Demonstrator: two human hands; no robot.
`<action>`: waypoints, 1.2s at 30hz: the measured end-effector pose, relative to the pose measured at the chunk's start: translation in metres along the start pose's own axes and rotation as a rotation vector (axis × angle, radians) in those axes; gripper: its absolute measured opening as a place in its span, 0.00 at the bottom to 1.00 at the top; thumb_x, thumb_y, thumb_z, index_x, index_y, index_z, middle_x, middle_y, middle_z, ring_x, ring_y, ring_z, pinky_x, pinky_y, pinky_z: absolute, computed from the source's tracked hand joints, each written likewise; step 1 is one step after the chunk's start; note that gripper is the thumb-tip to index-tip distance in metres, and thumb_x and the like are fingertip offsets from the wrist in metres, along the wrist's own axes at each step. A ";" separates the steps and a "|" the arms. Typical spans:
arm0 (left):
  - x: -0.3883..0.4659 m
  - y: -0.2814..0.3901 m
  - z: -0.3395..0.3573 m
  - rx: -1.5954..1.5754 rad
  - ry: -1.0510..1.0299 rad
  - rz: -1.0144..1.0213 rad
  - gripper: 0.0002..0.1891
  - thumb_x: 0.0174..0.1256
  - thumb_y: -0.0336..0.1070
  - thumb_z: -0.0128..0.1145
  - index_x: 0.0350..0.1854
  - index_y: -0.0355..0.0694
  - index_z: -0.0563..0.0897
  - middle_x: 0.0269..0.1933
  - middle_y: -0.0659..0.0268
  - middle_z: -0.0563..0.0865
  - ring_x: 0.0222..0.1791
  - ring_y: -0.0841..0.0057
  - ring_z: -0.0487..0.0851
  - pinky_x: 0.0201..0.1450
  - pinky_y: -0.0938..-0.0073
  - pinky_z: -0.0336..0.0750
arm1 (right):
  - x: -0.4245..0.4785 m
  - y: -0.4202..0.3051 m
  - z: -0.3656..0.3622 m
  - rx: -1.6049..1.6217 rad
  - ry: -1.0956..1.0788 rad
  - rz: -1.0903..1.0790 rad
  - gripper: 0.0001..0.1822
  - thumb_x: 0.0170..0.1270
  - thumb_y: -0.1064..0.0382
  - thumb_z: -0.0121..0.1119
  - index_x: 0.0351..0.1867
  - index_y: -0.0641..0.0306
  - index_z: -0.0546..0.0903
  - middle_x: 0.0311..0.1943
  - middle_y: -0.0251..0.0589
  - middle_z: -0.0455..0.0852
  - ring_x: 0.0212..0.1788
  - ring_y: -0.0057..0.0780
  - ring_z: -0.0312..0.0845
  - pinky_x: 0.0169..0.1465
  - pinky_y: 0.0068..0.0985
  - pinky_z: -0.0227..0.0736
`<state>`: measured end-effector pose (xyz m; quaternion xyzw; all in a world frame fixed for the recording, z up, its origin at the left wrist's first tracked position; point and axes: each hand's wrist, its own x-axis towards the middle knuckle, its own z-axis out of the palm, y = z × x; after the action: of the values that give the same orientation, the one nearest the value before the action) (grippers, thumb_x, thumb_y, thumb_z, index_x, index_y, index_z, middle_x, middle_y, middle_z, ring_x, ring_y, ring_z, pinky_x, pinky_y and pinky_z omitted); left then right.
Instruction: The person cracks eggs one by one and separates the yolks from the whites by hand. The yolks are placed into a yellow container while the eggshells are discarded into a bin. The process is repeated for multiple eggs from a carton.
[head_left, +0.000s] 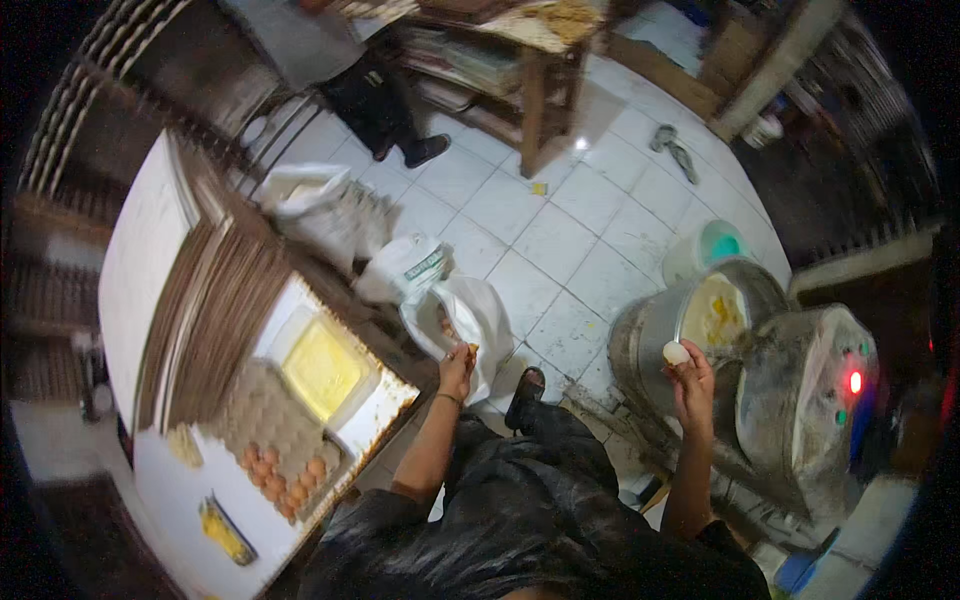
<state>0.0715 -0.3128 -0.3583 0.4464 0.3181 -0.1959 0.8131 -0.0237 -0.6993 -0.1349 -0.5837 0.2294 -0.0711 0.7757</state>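
Observation:
My right hand (691, 379) holds an eggshell piece (676, 353), its pale inside facing up, at the near rim of a metal mixer bowl (651, 330). In that bowl lies a pale mass (718, 311) with yellow egg on it. My left hand (456, 375) is closed around a small brown piece, seemingly eggshell, above an open white sack (487, 307) with brown shells inside. On the white table (169, 480) to the left, a cardboard egg tray (251, 397) carries several brown eggs (274, 476). Beside it sits a clear plastic tub (326, 367) of yellow contents.
The mixer body (810, 397) with a lit red lamp stands right of the bowl, a pale bucket (679, 259) behind it. More white sacks (307, 202) stand on the tiled floor. A person (375, 105) is near a wooden table (532, 112). Stacked boards (217, 300) rest at left.

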 end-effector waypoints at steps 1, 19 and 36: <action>0.004 0.006 -0.018 -0.043 0.085 0.002 0.05 0.63 0.36 0.56 0.35 0.41 0.77 0.32 0.70 0.81 0.28 0.84 0.77 0.31 0.87 0.70 | 0.010 0.002 0.015 -0.016 -0.052 0.041 0.23 0.60 0.66 0.57 0.57 0.69 0.68 0.46 0.41 0.77 0.45 0.27 0.75 0.47 0.24 0.73; -0.176 0.056 -0.063 0.705 -0.161 0.070 0.23 0.64 0.42 0.53 0.58 0.37 0.71 0.53 0.63 0.78 0.50 0.74 0.76 0.51 0.75 0.70 | 0.021 0.245 0.261 -0.217 -0.413 0.721 0.23 0.62 0.58 0.52 0.59 0.57 0.67 0.52 0.36 0.75 0.52 0.29 0.71 0.49 0.29 0.68; -0.342 0.224 -0.315 0.735 0.425 0.713 0.19 0.59 0.36 0.56 0.52 0.35 0.75 0.47 0.51 0.80 0.45 0.60 0.79 0.47 0.69 0.73 | -0.119 0.144 0.491 -0.303 -0.824 -0.142 0.13 0.60 0.70 0.53 0.47 0.66 0.75 0.39 0.36 0.79 0.38 0.20 0.73 0.44 0.18 0.69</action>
<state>-0.1483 0.0845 -0.1127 0.8106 0.2150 0.0877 0.5376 0.0637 -0.1814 -0.1329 -0.6849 -0.1319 0.1487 0.7010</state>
